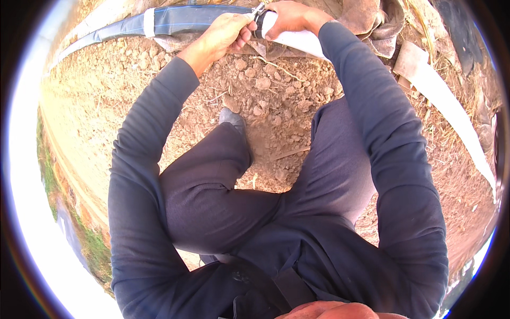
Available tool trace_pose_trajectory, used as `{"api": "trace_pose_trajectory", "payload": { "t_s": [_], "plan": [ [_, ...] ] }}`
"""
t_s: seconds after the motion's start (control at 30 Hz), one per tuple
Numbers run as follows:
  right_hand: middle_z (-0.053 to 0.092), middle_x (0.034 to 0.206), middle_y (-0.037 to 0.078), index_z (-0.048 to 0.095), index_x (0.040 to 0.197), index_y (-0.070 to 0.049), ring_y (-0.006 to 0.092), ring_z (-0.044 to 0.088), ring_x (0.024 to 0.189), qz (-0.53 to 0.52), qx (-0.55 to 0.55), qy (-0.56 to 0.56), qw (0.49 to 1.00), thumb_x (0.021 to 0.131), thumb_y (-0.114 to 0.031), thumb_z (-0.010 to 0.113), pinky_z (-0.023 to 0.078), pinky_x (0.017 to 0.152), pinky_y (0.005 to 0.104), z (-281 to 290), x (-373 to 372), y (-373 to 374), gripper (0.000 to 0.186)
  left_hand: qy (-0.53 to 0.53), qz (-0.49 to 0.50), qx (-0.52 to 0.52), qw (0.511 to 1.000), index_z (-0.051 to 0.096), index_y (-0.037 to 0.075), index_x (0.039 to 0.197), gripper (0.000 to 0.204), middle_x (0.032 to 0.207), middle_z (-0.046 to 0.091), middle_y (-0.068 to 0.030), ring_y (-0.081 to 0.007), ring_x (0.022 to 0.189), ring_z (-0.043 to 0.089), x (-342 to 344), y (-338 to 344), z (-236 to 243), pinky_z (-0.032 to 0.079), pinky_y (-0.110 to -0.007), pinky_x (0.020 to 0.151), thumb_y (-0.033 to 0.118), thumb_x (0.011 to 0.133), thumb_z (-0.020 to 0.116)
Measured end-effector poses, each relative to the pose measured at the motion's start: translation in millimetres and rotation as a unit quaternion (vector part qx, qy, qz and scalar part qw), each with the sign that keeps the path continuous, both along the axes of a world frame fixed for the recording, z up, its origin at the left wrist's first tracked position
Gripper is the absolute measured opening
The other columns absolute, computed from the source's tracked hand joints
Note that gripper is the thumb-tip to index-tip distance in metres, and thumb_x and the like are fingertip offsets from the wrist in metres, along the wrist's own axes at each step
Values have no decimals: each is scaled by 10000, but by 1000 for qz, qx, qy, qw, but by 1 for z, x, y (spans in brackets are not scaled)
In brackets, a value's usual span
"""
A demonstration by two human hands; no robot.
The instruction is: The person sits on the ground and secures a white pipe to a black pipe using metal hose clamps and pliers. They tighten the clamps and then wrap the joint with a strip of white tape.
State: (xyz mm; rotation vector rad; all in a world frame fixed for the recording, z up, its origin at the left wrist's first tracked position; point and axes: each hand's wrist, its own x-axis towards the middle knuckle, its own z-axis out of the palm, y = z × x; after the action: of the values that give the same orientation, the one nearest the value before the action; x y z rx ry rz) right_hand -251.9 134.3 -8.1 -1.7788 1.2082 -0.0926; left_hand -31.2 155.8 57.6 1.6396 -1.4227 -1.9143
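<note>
Left hand: the left hand [226, 33] is curled almost closed over the near end of the long flat dark-blue lay-flat hose [186, 20], fingers folded down against it right at the joint.
Right hand: the right hand [289, 18] is wrapped shut around the end of the flat white fabric hose [303, 40], thumb side turned toward the left hand — the two fists nearly touch.
Between the hands: a small metal clamp [258, 10] sits at the meeting point of the two hoses, just above the knuckles; whether it is tight or loose is too small to tell.
Blue hose: it runs away from the left hand toward the person's left, with a pale band across it a little way along.
White hose: from the right hand it trails to the person's right, then bends down along the ground, well apart from both hands.
Ground: dry brown clodded soil [265, 85] lies below the hands; crumpled tan sacking [372, 21] lies just beyond the right hand.
Body: the person bends over in dark sleeves and trousers, one dark shoe [234, 119] planted below the hands.
Step in hand: by the look of it, the two hose ends are being joined at the clamp — both are held firmly together.
Next move calls for: probably keeping both ends pressed in line while one hand frees fingers to work the clamp, without letting the joint slip apart.
</note>
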Motion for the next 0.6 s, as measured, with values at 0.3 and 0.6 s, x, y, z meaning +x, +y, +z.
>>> {"api": "trace_pose_trajectory", "payload": {
  "t_s": [0.3, 0.6],
  "plan": [
    [679, 1388, 160, 482, 1510, 54, 244, 661, 1193, -290, -152, -294, 898, 933, -166, 743, 546, 972, 357, 103, -113, 27, 670, -42, -59, -2, 997, 708, -1, 1052, 478, 737, 650, -19, -83, 598, 566, 14, -7, -23, 425, -248, 503, 468, 1050, 613],
    [795, 952, 98, 799, 1128, -102, 205, 765, 945, -521, -146, 172, 823, 894, -305, 802, 593, 867, 359, 60, -262, 282, 310, -205, -111, -186, 955, 676, 79, 855, 397, 647, 573, 20, -74, 560, 524, 9, -70, 27, 386, -260, 506, 420, 1051, 617]
  ]
}}
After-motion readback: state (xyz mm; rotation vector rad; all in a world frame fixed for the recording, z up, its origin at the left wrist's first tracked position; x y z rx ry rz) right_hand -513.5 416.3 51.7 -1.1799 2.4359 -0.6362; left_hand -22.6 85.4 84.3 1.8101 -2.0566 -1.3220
